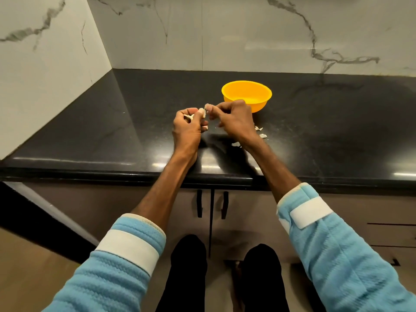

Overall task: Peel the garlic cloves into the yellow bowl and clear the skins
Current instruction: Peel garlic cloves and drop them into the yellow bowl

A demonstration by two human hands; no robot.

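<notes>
Closest to me are my legs in black trousers (188, 278), standing right up against the grey cabinet doors (243, 210) with their two black handles (199, 203). My blue fleece sleeves (126, 255) with the white bands are pushed up, so both forearms are bare as they reach over the edge of the glossy black counter (112, 136).

Both hands are together above the counter, a bit in from the front edge. My left hand (188, 127) is curled up, with a garlic clove (202, 111) pinched at the fingertips. There are some more white bits tucked in against the palm, but I honestly can't tell if they're cloves or peel. My right hand (234, 119) comes in from the other side, and its thumb and finger are nipped onto the top end of that same clove. So both hands are clamped on the one clove and nearly touching each other.

A few loose skins (262, 135) are lying on the counter just beside and under my right wrist.

The yellow bowl (258, 106) sits upright right behind my right hand, and my knuckles cover part of its near rim. I can't see whether there's anything in it. Behind that the counter runs back to the marble wall (247, 30), white with grey veins, and it wraps round the corner on my left.
</notes>
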